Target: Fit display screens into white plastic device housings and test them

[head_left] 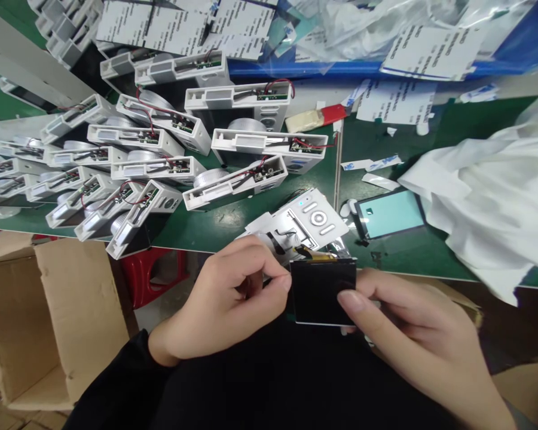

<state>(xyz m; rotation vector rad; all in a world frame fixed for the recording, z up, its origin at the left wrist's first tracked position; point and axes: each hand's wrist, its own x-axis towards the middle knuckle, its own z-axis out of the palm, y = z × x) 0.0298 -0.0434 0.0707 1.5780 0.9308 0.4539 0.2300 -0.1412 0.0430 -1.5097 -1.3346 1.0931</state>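
My right hand [412,334] grips a small black LCD screen [320,292] by its right side, thumb on the face and fingers behind. At the screen's upper left corner, my left hand [233,298] is closed, its thumb and forefinger pinched together on the edge. A yellowish ribbon cable [320,255] comes off the screen's top edge. Just beyond lies a white camera housing [311,218] with several oval buttons and a small blue light. The cable runs toward it; where it ends is hidden. To the right lies a dark-framed panel with a pale teal face [390,215].
Several white camera bodies [269,143] with exposed boards and red wires crowd the left of the green table. Printed adhesive sheets [397,101], a red-and-cream tool [316,118] and white plastic wrapping [488,185] lie around. A cardboard box [80,310] and red stool [155,275] stand below.
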